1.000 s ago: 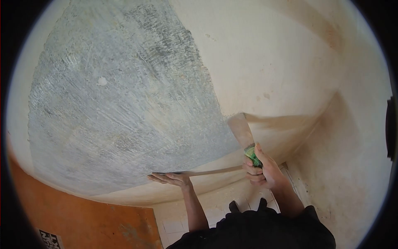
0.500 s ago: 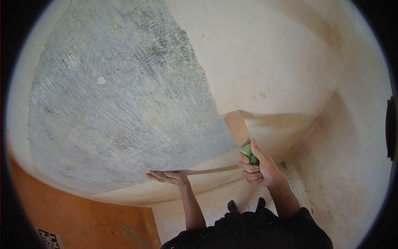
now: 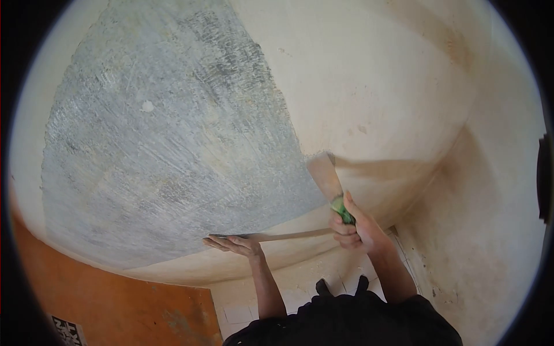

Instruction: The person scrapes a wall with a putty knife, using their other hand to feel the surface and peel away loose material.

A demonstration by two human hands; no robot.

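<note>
My right hand (image 3: 356,230) is wrapped around the green handle (image 3: 341,210) of a scraper, thumb up along the grip. Its broad, flat blade (image 3: 326,176) points up and slightly left, the front edge at the border between the grey stripped patch (image 3: 173,150) and the cream-coloured wall coating (image 3: 369,86). Lower and to the left, my left hand (image 3: 239,246) rests against the wall with its fingers stretched out, near the bottom border of the grey patch. A dark strip of shadow runs along the top of those fingers.
An orange surface (image 3: 115,300) with a black-and-white label (image 3: 69,331) fills the lower left. Pale floor tiles (image 3: 239,314) and my two dark shoe tips show below. Another wall (image 3: 490,230) meets this one in a corner at the right.
My right hand and the scraper have shifted slightly left, the blade now lying over the corner of the grey patch. The left hand stays where it was.
</note>
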